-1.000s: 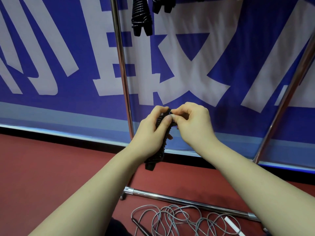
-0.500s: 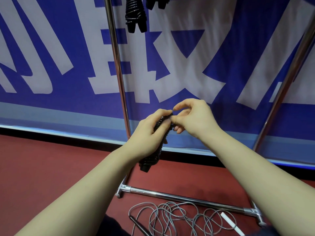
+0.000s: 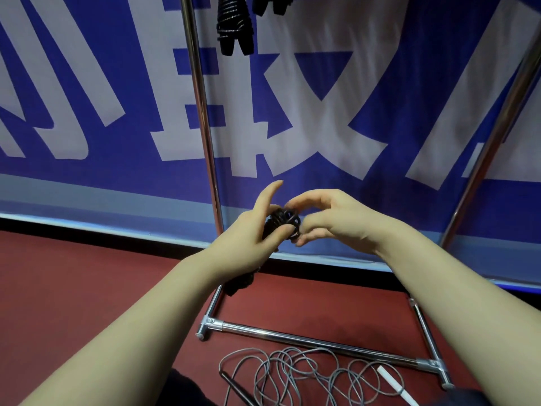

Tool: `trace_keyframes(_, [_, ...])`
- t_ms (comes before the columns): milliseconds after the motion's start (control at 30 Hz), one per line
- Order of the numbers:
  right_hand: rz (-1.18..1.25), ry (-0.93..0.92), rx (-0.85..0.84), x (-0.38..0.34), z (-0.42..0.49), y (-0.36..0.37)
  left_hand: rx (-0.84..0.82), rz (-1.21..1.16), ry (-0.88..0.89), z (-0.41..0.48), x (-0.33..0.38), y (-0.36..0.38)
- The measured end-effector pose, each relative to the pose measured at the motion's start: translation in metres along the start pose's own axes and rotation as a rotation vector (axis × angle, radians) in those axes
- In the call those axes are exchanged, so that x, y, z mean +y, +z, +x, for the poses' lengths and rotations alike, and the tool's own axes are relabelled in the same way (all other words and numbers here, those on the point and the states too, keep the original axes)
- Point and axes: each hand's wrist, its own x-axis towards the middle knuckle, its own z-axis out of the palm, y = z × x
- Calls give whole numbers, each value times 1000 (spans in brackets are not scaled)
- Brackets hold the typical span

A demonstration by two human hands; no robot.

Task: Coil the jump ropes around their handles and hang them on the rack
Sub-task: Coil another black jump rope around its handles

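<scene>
At frame centre the left hand [image 3: 246, 238] clasps the coiled black rope [image 3: 282, 222], index finger lifted. The right hand [image 3: 336, 221] pinches its top loops. If that pinch slips, the coil may spring loose before reaching the rack [image 3: 202, 112]. A grey rope [image 3: 292, 367] lies at the bottom.

The red floor [image 3: 73, 288] carries the chrome rack base [image 3: 322, 342]. Just in front of it lies a loose grey rope [image 3: 307, 373] with a black handle [image 3: 234, 388] and a white handle [image 3: 392, 382].
</scene>
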Motion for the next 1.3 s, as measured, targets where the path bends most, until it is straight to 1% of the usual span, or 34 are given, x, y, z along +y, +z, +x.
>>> trace_keyframes(67, [6, 0, 34, 0, 1, 3, -8, 59, 18, 0, 1, 1])
trace_keyframes(133, [-44, -19, 58, 0, 2, 6, -18, 84, 31, 0, 1, 0])
trace_keyframes(233, [-59, -13, 37, 0, 1, 8, -47, 108, 38, -1, -2, -2])
trace_keyframes(300, [-46, -3, 37, 1, 2, 11, -59, 181, 40, -1, -2, -2])
trace_keyframes(400, [-23, -4, 87, 4, 7, 16, -46, 269, 39, -1, -3, -3])
trace_keyframes(433, [-63, -9, 106, 4, 8, 16, -40, 273, 29, 0, -3, -4])
trace_keyframes(467, [-168, -29, 126, 4, 9, 14, -44, 287, 18, 0, -4, -5])
trace_keyframes(533, [-481, -105, 145, 5, 11, 10, -86, 375, 10, 1, -4, -6])
trace_keyframes(633, [-908, -197, 124, 4, 9, 14, -159, 524, 48, 0, -4, -3])
trace_keyframes(700, [-1237, -323, 108, 10, 11, 18, -172, 498, 34, 1, -7, -4])
trace_keyframes(733, [-1330, -399, 101, 15, 13, 18, -172, 449, 15, 1, -10, -5])
trace_keyframes(767, [-1355, -455, 95, 19, 14, 18, -174, 383, -5, 1, -13, -7])
trace_keyframes(833, [-1306, -530, 70, 26, 15, 17, -198, 259, -31, 1, -19, -12])
trace_keyframes(933, [-1195, -639, 67, 32, 13, 20, -250, 151, -37, 1, -22, -16])
trace_keyframes(1000, [-1145, -668, 98, 35, 11, 21, -257, 106, -55, 2, -22, -14])
trace_keyframes(1067, [-1130, -677, 141, 38, 9, 20, -280, 113, -86, 2, -23, -11])
trace_keyframes(1133, [-1060, -711, 237, 35, 7, 14, -292, 80, -133, 2, -27, -12])
trace_keyframes(1200, [-914, -689, 324, 25, 5, 8, -262, -27, -150, 1, -27, -14])
trace_keyframes(1233, [-824, -645, 346, 21, 5, 6, -233, -43, -133, 2, -27, -16])
trace_keyframes(1300, [-612, -491, 309, 15, 5, 6, -192, 9, -96, 3, -26, -16])
